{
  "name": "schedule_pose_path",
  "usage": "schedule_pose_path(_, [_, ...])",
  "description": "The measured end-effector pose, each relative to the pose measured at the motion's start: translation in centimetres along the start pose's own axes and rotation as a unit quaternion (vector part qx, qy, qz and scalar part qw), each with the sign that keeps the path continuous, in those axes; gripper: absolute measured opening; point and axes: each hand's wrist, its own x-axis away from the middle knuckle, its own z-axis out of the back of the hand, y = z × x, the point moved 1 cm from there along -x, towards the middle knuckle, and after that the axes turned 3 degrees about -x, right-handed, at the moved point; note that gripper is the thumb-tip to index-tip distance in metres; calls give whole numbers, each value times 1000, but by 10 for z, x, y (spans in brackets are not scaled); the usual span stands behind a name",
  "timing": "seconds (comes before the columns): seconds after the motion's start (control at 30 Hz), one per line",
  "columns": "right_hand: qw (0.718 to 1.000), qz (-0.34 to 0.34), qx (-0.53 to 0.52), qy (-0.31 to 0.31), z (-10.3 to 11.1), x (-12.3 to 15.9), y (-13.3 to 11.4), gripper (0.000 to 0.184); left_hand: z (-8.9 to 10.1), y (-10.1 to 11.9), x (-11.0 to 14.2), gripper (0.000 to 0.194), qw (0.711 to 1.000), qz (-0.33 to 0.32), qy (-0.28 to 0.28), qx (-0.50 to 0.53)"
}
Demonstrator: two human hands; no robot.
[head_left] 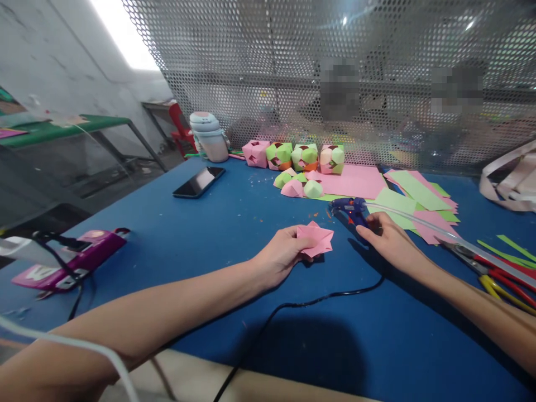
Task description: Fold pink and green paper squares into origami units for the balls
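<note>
Pinched in my left hand (285,251) is a pink folded paper piece (317,237) with pointed corners, held just above the blue table. My right hand (387,237) has its thumb and fingers around the handle of a dark blue glue gun (350,208). The gun's nozzle points left, and a long clear glue stick (412,216) sticks out of its back. A black cord (310,302) runs from below the gun toward the table's front edge. Behind the pink piece lie several small folded paper cones (299,184) in pink and green.
Several finished paper cubes (304,156) line the back. Pink and green sheets (414,195) lie at the back right, scissors (489,273) at the right. A phone (200,182), a bottle (209,137) and a purple power strip (75,262) are on the left. A perforated metal panel (293,61) rises behind.
</note>
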Motion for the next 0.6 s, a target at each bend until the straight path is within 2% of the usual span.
schedule_pose_path(0.1, [1000, 3, -5, 29, 2, 9, 2, 29, -4, 0, 3, 10, 1000, 2, 2, -4])
schedule_pose_path(0.2, [999, 3, -16, 43, 2, 6, 2, 28, -4, -2, 3, 13, 1000, 1, -5, -5])
schedule_pose_path(0.37, [999, 28, -23, -13, -12, -22, -1, 39, -4, -4, 1, 12, 1000, 1, -5, -28])
schedule_pose_path(0.47, [999, 16, -16, -23, -23, -35, -3, 39, -2, -2, 1, 10, 999, -3, 9, -42])
schedule_pose_path(0.6, [998, 44, -53, -14, -24, -27, -10, 32, 4, 1, 0, 10, 998, -19, 36, -53])
